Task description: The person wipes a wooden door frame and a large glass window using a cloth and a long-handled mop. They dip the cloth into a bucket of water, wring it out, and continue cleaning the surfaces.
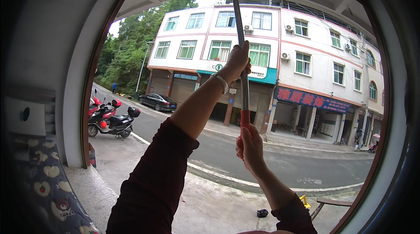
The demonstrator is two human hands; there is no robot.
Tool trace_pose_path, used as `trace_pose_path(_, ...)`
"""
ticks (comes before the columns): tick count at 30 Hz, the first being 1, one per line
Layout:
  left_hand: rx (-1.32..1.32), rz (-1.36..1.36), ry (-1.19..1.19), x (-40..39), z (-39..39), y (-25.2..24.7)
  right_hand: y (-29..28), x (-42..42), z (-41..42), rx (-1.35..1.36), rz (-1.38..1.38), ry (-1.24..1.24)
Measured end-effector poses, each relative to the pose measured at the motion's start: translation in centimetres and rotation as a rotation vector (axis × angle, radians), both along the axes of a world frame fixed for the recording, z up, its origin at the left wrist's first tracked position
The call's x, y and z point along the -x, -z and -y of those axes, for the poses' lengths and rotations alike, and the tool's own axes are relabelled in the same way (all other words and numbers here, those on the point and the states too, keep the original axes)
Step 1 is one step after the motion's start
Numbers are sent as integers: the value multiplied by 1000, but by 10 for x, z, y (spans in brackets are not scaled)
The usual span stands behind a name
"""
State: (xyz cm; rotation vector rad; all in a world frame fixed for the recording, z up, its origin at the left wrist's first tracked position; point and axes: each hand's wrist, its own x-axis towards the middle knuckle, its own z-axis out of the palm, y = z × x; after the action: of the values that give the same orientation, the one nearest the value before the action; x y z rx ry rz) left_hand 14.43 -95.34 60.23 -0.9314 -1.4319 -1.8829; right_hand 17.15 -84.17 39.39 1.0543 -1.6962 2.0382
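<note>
A long metal pole (245,94) with a red grip (244,117) at its lower end rises almost upright before me; its top runs out of view. Wrapped around the metal shaft is my left hand (237,61), the higher of the two, with a bracelet (221,82) on its wrist. Lower down, my right hand (250,147) holds the red grip. Both arms reach up and forward inside a doorway, and their dark sleeves (154,181) are pushed back toward the elbows.
Brown door framing (88,102) surrounds the view. Outside, motor scooters (115,121) stand at left, with a parked black car (158,102) across the road (210,145). A black bag (262,213) lies on the concrete near a wooden bench (334,202) and a yellow object (305,201). A patterned padded cover (52,188) is at lower left.
</note>
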Motion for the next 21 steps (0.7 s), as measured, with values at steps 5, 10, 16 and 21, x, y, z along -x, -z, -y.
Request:
trace_pose_path(5, -48, -47, -169, 10, 40, -6, -9, 11, 32, -10, 32, -129)
trace_pose_path(10, -90, 58, -238, 17, 69, 1, -4, 15, 45, -23, 67, -218)
trace_pose_path(16, -127, 133, -430, 15, 68, 27, 18, 19, 42, 16, 107, -275)
trace_pose_path(21, -81, 95, -368, 16, 59, 32, 25, 17, 34, 69, 90, -276)
